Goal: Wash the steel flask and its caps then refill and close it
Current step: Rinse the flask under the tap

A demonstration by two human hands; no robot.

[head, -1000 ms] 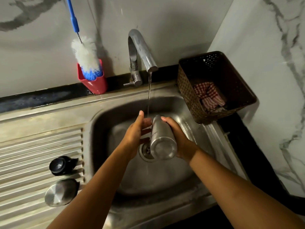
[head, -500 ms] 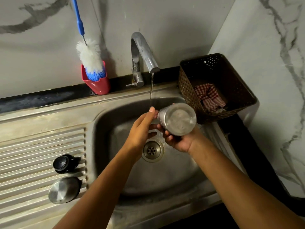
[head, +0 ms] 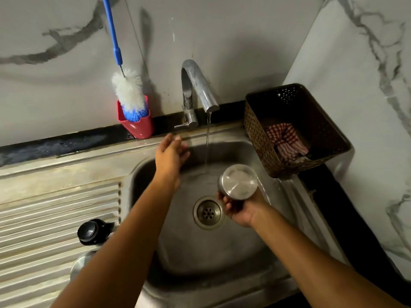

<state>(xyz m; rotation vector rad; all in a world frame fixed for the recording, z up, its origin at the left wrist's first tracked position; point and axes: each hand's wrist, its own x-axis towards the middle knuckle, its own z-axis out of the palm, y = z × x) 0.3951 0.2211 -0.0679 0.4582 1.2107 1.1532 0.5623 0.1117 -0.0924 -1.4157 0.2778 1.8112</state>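
Rinse step, apparently: the right hand (head: 241, 211), fingers curled, grips the steel flask (head: 238, 182) at the drain's (head: 208, 212) 2 o'clock, beside the running tap (head: 198, 85); the left hand (head: 170, 151), fingers loosely apart, hovers by the lever (head: 183, 126), likely to turn it next.

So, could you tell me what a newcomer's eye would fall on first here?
First the running tap, its stream falling just left of the steel flask that the right hand holds, base toward the camera, over the sink. The left hand hovers open near the tap's lever. A blue-and-white brush stands in a red cup by the wall.
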